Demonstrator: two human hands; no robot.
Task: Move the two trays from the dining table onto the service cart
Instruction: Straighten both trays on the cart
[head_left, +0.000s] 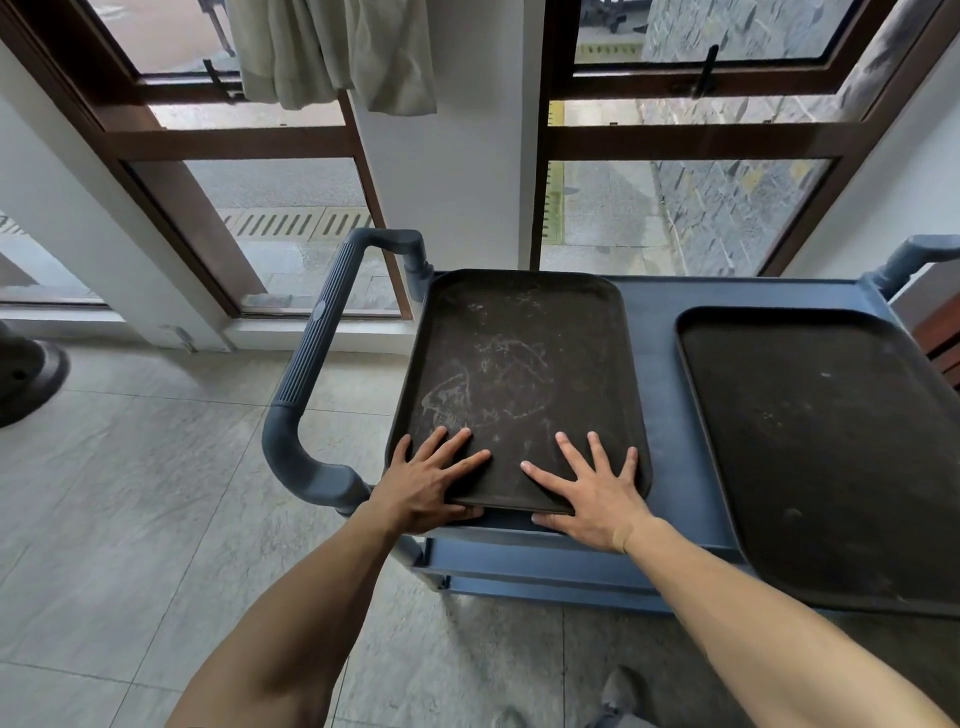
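Hands (436, 483) (592, 499) flat, grip released, on left tray (519, 364) overhanging cart (654, 415) near edge, right tray (831, 441) apart

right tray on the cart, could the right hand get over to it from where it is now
Probably yes. The right hand lies flat on the left tray, holding nothing, and the right tray sits beside it on the same cart top, with only bare shelf between them.

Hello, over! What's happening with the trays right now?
Left hand and right hand flat on left tray. Right tray alongside, both on cart. Nothing blocking.
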